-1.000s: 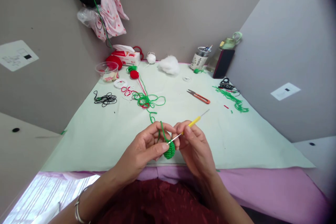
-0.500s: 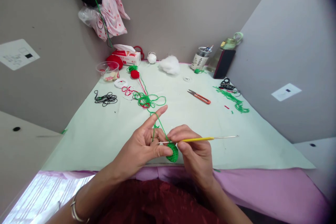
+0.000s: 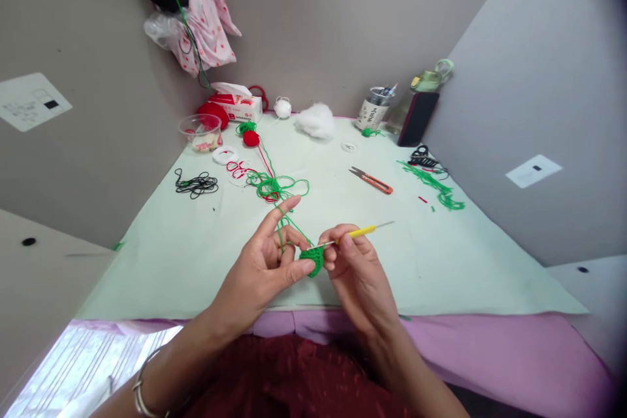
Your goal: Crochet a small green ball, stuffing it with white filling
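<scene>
The left hand [image 3: 257, 268] pinched the green crochet piece [image 3: 315, 264] between thumb and fingers, just beside the right hand's fingertips, its forefinger raised with green yarn [image 3: 299, 228] around it. The right hand [image 3: 362, 271] pinched the yellow-handled crochet hook [image 3: 363, 232], its near tip at the piece's upper edge. Orange-handled thread snips [image 3: 376, 183] lay beyond the right hand.

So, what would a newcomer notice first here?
Probably the small green crocheted piece pinched in the left hand, with the yellow-handled metal crochet hook in the right hand at its top edge. Beyond them, a loose green yarn tangle lies on the pale table cover, with orange-handled metal snips to its right.
</scene>
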### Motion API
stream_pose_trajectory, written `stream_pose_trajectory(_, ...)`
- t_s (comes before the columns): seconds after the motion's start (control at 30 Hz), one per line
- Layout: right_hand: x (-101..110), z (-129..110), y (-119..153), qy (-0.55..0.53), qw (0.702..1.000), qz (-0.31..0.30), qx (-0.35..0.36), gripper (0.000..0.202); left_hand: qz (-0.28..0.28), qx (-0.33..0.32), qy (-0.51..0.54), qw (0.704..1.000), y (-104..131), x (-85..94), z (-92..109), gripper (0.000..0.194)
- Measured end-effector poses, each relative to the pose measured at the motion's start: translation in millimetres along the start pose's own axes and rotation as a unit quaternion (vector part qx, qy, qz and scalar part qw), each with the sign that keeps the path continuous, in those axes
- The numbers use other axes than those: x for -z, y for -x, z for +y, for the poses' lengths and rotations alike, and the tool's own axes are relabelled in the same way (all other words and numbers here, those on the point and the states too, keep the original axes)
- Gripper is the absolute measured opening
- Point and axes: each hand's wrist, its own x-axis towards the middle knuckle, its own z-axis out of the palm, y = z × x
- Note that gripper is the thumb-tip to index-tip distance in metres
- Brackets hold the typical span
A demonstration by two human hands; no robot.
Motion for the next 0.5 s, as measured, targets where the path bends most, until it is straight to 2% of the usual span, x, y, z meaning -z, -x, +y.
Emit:
stream_pose_trajectory(0.1, -0.9, -1.7, -0.4, -0.034, 0.999, -0.009, -0.035, 0.02, 0.008, -0.002, 0.007, 1.0, 0.6, -0.3, 0.1, 0.092)
stream_pose_trajectory(0.2, -1.7, -3.5, -0.4, -0.045, 0.998, -0.027, -0.041, 0.02, 0.005, 0.006, 0.018, 1.0, -0.4, 0.6, 0.7, 0.1)
stream_pose_trajectory(0.37, -1.9, -3.4, 1.2, -0.013, 1.0, -0.025, -0.013, 0.021, 0.014, 0.033, 0.03, 0.999, -3.0, 1.9, 2.8, 0.113)
stream_pose_trajectory(0.5, -2.1, -1.6, 3.3, 0.007, 0.999, -0.023, 0.028, 0.018, 0.026, 0.03, 0.024, 0.999, -2.9, 2.3, 3.1, 0.113)
